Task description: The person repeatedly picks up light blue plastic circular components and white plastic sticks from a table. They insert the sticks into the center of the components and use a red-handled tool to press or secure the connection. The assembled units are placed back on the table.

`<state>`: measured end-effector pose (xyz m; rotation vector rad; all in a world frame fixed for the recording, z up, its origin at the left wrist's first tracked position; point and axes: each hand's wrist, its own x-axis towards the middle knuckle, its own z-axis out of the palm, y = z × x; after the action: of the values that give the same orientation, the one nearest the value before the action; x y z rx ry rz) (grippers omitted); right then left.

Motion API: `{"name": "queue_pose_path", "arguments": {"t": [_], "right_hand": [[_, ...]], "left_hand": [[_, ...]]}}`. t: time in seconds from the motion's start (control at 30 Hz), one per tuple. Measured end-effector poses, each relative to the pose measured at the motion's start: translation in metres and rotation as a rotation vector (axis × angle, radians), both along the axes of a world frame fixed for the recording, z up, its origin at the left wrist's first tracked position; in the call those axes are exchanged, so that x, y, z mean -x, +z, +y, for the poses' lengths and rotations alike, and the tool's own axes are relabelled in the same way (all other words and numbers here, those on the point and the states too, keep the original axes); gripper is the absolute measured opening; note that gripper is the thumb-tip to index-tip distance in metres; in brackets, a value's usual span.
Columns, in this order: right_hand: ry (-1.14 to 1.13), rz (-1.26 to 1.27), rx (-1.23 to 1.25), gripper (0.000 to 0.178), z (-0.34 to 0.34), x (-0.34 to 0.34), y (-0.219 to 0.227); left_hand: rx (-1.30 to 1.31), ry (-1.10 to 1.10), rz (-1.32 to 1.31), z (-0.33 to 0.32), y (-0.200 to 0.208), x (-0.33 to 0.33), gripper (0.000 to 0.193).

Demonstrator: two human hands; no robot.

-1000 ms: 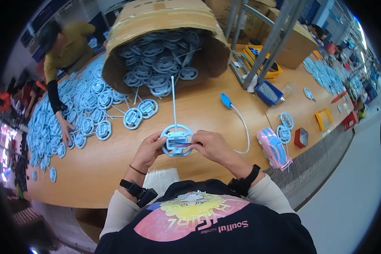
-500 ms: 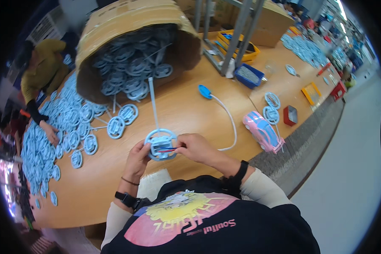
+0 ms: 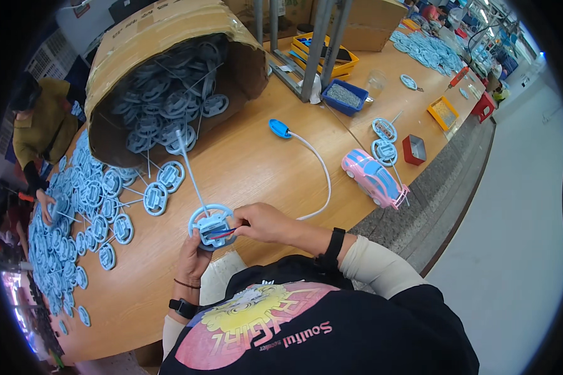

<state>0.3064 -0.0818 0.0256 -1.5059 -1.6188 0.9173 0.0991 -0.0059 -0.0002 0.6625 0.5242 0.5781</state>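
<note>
The left hand [image 3: 192, 255] is closed on the near left side of a pale-blue plastic ring [image 3: 211, 223] with a boxy open centre, held over the near part of a tan wooden surface [image 3: 234, 169]; a long, thin, pale rod [image 3: 189, 169] extends from its far side. The right hand [image 3: 259, 223] has thumb and fingers pinched together on thin red and blue wires [image 3: 221, 235] at that centre. Beyond, a large brown cardboard carton [image 3: 162, 31] on its side holds similar rings [image 3: 175, 106], dark printed characters running along its top. Leftward spreads a heap of loose pale-blue rings [image 3: 56, 244], a co-worker's hand [image 3: 45, 206] at its left edge. A pink toy car with light-blue windows [image 3: 374, 178] stands right of a white cable [image 3: 325, 169] ending in a blue oval piece [image 3: 279, 129]. The person's black top [image 3: 369, 325] carries large pale letters and smaller pink lettering with a pink-and-yellow print.
</note>
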Motion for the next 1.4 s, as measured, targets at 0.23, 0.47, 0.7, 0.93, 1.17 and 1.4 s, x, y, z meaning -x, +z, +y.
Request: {"name": "queue_pose_path", "arguments": {"t": [0.23, 0.47, 0.7, 0.93, 1.17, 1.4], "right_hand": [[0.115, -0.070, 0.104, 0.020, 0.012, 0.024, -0.035], [0.016, -0.012, 0.324, 0.021, 0.008, 0.016, -0.031], [-0.073, -0.062, 0.307, 0.020, 0.003, 0.020, -0.026], [-0.236, -0.061, 0.197, 0.020, -0.013, 0.025, -0.017], [-0.116, 0.415, 0.293, 0.014, 0.024, 0.034, -0.016], [-0.079, 0.492, 0.099, 0.013, 0.038, 0.026, -0.032]], "left_hand": [[-0.002, 0.040, 0.265, 0.012, -0.055, 0.082, 0.041], [-0.170, 0.666, 0.067, 0.138, -0.009, 0.196, 0.039], [-0.611, 0.037, 1.320, 0.204, -0.014, 0.090, 0.085], [-1.148, 0.289, 1.312, 0.133, -0.060, 0.054, 0.091], [-1.423, 0.036, 0.928, 0.006, 0.009, 0.042, 0.093], [-0.486, 0.107, 0.382, -0.019, 0.013, 0.028, 0.065]]}}
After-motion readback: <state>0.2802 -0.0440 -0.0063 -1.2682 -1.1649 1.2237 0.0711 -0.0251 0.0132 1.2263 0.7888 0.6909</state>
